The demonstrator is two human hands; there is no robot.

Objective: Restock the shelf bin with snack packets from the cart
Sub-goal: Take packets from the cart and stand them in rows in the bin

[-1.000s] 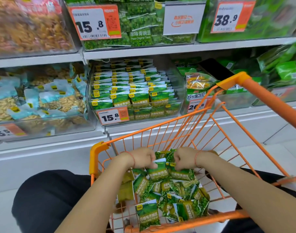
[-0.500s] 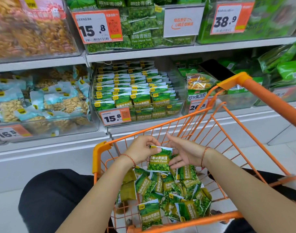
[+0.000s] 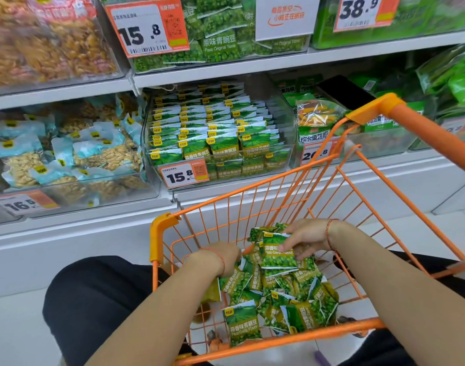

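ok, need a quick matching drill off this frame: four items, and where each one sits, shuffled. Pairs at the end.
Items
1. garlic pea packet
2. shelf bin
3. 16.5 price tag
4. left hand

Places
A. bottom shelf edge, far left, under the blue peanut bags
B. down among the loose packets at the cart's left side
C. pinched by the right hand above the pile
D. middle of the lower shelf, behind the 15.8 price tag

Pairs: 1-C, 2-D, 3-A, 4-B
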